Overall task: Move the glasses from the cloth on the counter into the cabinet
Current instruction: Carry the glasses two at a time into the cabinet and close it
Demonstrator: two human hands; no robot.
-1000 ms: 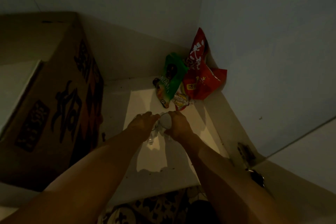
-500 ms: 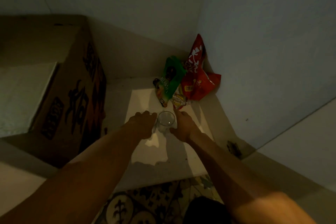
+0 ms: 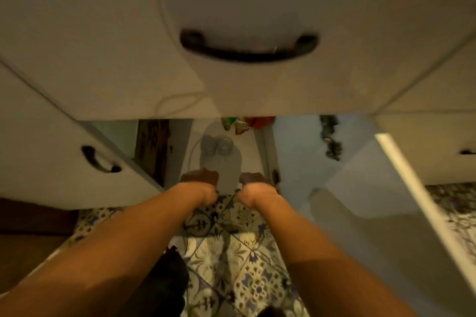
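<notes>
Both sets of fingers curl downward over the front edge of the cabinet shelf (image 3: 226, 183) and fall into shadow, so whether they are apart or together cannot be told. The left hand (image 3: 199, 183) and right hand (image 3: 255, 184) sit near each other, holding nothing. Two glasses (image 3: 216, 147) stand side by side on the shelf, further in toward the back, where snack packets (image 3: 244, 123) lie. A drawer front with a dark handle (image 3: 248, 46) hangs above; patterned floor tiles (image 3: 239, 252) lie below the forearms.

2 clear glasses (image 3: 217, 145) upright, side by side in cabinet (image 3: 247, 144).
</notes>
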